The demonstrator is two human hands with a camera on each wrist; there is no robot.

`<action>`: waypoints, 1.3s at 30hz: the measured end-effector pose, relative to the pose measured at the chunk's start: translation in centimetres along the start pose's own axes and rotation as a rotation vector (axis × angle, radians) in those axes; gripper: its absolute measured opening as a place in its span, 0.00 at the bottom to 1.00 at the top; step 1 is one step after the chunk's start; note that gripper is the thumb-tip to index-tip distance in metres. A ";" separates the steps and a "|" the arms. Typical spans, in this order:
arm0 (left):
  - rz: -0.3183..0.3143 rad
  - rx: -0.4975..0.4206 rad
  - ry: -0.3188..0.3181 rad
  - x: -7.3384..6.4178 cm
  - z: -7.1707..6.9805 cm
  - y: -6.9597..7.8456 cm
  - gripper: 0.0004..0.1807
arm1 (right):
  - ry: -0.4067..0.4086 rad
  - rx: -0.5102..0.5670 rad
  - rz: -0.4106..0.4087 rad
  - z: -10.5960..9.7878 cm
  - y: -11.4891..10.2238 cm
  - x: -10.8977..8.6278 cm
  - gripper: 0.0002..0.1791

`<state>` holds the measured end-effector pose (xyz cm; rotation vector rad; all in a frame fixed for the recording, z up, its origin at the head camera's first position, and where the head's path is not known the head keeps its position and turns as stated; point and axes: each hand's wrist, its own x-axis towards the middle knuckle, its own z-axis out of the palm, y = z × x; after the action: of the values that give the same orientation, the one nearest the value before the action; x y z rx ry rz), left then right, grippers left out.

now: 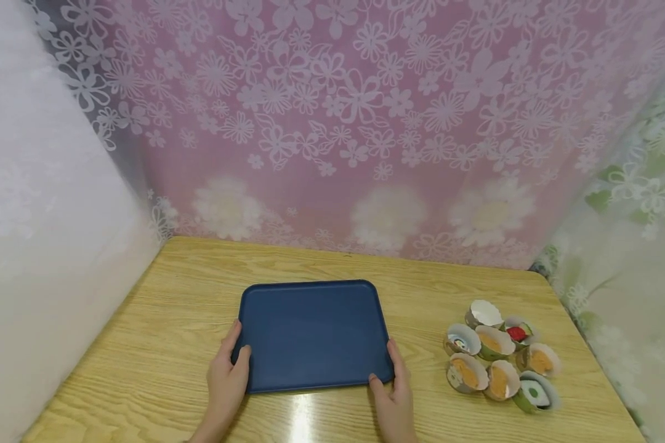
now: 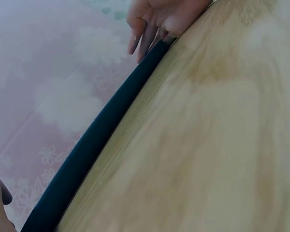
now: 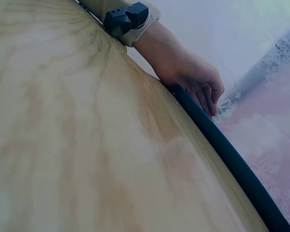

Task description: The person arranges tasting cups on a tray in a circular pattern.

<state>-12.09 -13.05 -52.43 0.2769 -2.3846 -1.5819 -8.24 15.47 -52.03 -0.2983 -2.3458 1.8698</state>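
A dark blue rectangular tray (image 1: 313,335) lies flat on the wooden table, nothing on its surface. My left hand (image 1: 227,375) holds its left side near the front corner, thumb over the rim and fingers along the outer edge. At the front right corner my right hand (image 1: 393,394) grips the rim the same way, thumb on top. From the left wrist, the tray's front edge (image 2: 104,123) runs as a dark band towards the right hand (image 2: 164,19). The right wrist view shows that edge (image 3: 227,150) with the left hand (image 3: 191,72) at its far end.
Right of the tray on the table (image 1: 199,277) stands a cluster of several small paper cups (image 1: 495,341). Some hold orange filling, one something red, another a white piece with a green spot. Flowered curtains (image 1: 338,123) hang behind and at both sides.
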 end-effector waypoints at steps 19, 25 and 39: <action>0.129 -0.010 -0.105 0.2 4.3 0.9 0.31 | 0.260 0.031 -0.005 -4.0 0.6 -0.1 0.31; 0.166 0.026 -0.124 0.4 4.6 1.1 0.36 | 0.247 -0.018 0.019 -4.7 0.3 -0.1 0.33; 0.199 0.010 -0.162 0.2 4.9 1.0 0.39 | 0.264 -0.141 0.145 -5.7 0.1 -0.4 0.35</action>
<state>-13.83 -8.43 -53.28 -0.0884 -2.4503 -1.5534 -6.55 20.84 -50.84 -0.7014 -2.3284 1.6066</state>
